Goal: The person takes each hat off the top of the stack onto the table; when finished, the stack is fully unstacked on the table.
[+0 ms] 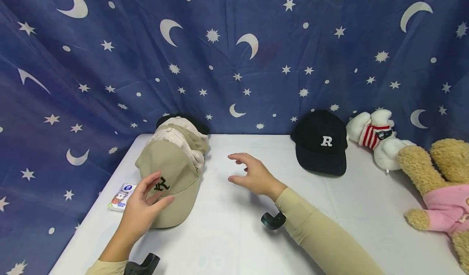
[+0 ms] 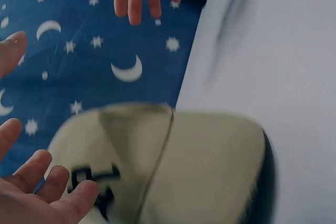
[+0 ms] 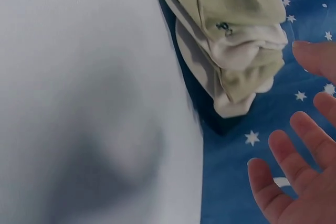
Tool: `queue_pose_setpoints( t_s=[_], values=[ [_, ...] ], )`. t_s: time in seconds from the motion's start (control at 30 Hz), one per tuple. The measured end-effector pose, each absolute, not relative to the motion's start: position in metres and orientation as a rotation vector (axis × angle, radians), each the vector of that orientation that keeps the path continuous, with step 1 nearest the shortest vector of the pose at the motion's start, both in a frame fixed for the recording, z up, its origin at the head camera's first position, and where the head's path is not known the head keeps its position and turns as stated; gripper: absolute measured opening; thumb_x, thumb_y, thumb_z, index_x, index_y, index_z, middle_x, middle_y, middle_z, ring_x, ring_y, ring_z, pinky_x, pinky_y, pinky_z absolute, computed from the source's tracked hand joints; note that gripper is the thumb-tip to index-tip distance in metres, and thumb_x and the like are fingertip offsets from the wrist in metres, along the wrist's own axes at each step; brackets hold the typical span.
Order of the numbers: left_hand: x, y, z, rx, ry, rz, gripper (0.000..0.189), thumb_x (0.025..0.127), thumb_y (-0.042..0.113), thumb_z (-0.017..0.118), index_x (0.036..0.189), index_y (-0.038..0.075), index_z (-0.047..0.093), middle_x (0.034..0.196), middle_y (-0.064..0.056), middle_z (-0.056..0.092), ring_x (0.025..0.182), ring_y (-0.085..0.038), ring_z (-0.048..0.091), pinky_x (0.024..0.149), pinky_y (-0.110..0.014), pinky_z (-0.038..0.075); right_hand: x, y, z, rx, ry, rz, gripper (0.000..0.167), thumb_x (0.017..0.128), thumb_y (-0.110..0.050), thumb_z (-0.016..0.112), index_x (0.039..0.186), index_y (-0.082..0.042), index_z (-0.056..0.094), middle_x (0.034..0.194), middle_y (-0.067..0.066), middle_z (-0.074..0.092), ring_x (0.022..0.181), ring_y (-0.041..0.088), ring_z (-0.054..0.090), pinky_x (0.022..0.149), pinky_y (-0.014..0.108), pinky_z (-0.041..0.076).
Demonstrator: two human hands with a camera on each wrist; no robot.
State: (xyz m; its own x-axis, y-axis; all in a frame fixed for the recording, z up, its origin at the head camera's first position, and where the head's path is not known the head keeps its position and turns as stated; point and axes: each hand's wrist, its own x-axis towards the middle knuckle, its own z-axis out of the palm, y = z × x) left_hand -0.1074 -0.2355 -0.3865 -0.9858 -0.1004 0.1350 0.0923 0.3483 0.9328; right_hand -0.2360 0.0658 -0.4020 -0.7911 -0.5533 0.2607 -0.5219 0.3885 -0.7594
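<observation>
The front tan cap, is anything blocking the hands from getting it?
Nothing visible does. The left hand is close to the front tan cap, and between the right hand and it, only white table shows.

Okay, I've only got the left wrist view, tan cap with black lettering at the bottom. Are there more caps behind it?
Observer: Yes, pale, khaki and black caps are stacked behind the tan cap.
Operator: Any cap away from that stack?
Observer: One, a black cap with a white R, sits apart on the right of the table.
Operator: What's next to it?
Observer: A white plush toy in a red-and-white striped top.
</observation>
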Motion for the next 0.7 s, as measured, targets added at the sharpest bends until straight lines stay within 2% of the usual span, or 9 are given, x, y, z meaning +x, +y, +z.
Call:
queue_pose_setpoints(
  t_s=[0.2, 0.47, 0.7],
  values=[
    [-0.105, -0.256, -0.401, 0.099, -2.436, -1.658, 0.075, 0.088, 0.006, 0.077, 0.149, -0.004, 0.034, 0.150, -0.018, 0.036, 0.138, -0.033, 0.035, 0.096, -0.008, 0.037, -0.236, 0.045, -0.407, -1.004, 2.563, -1.377, 0.058, 0.086, -0.018, 0.077, 0.139, -0.008, 0.057, 0.138, 0.003, 0.057, 0.120, 0.025, 0.056, 0.093, 0.042, 0.050],
    [-0.105, -0.278, -0.421, 0.243, -2.513, -1.624, 0.077, 0.090, 0.011, 0.076, 0.151, -0.004, 0.031, 0.152, -0.021, 0.034, 0.141, -0.035, 0.031, 0.096, -0.008, 0.036, -0.234, 0.017, -0.413, -1.008, 2.496, -1.390, 0.059, 0.088, -0.017, 0.076, 0.141, -0.006, 0.055, 0.140, 0.005, 0.055, 0.120, 0.027, 0.057, 0.096, 0.046, 0.049],
    [-0.106, -0.288, -0.429, 0.308, -2.543, -1.620, 0.079, 0.090, 0.012, 0.076, 0.151, -0.005, 0.029, 0.153, -0.024, 0.034, 0.142, -0.037, 0.030, 0.094, -0.007, 0.035, -0.232, -0.005, -0.410, -1.027, 2.497, -1.362, 0.061, 0.087, -0.020, 0.077, 0.142, -0.009, 0.054, 0.142, 0.003, 0.055, 0.120, 0.024, 0.058, 0.096, 0.039, 0.048]
  ],
)
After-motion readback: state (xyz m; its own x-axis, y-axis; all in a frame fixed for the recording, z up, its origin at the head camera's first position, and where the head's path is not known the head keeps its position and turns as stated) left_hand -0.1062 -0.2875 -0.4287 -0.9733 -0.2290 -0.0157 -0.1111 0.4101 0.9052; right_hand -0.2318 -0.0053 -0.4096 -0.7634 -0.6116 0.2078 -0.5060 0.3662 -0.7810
